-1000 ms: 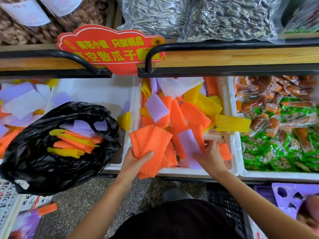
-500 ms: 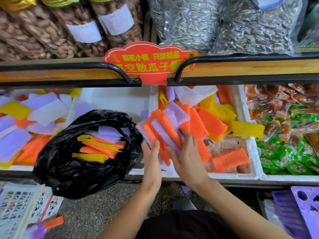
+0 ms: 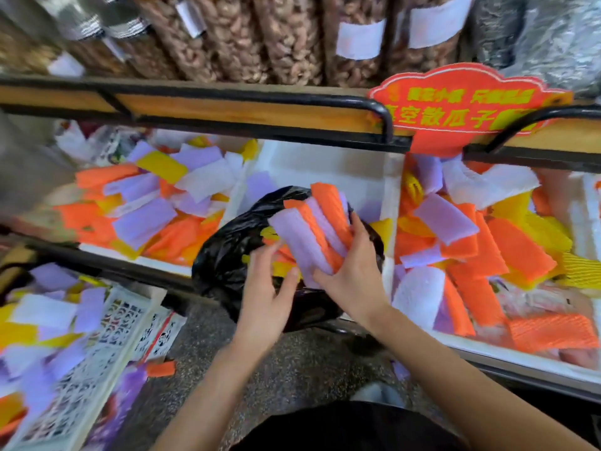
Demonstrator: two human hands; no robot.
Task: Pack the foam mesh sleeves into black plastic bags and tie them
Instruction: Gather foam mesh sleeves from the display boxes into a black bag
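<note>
Shop shelving fills the head view: jars of nuts (image 3: 227, 37) and a red sign (image 3: 455, 109) sit above and behind the black plastic bag (image 3: 227, 265), which slumps open against the shelf edge with yellow and orange sleeves already inside. Directly over the bag's mouth the right hand (image 3: 354, 278) grasps a bundle of foam mesh sleeves (image 3: 312, 232), purple and orange, thumb on one side and fingers wrapped across the other. The left hand (image 3: 263, 288) hangs at the bundle's lower end with fingers spread and relaxed; motion blur hides whether they touch it. More loose sleeves fill the white bin (image 3: 395, 196) right of the bag.

Judging by this, the filling step is in hand. Next, the bundle needs lowering into the mouth and letting go without snagging the rim; tying looks some way off.
</note>
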